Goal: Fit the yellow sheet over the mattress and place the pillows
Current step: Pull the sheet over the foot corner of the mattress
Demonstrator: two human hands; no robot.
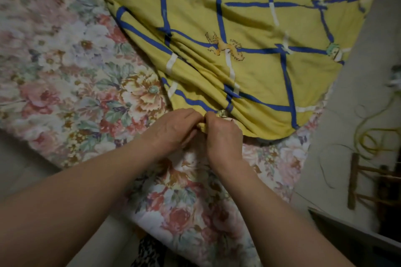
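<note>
While both hands' grip pinches the yellow sheet (238, 28) hem, left hand (173, 129), right hand (223, 134), floral mattress (71, 84) half bare, yellow cord (375, 138) on floor

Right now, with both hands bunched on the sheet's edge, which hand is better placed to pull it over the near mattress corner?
Probably the right hand. It grips the yellow sheet on the side nearer the bare floral mattress corner; the left hand sits toward the uncovered middle and can anchor the hem.

left hand (173, 129) bare | right hand (223, 136) bare | forearms unsleeved
</note>
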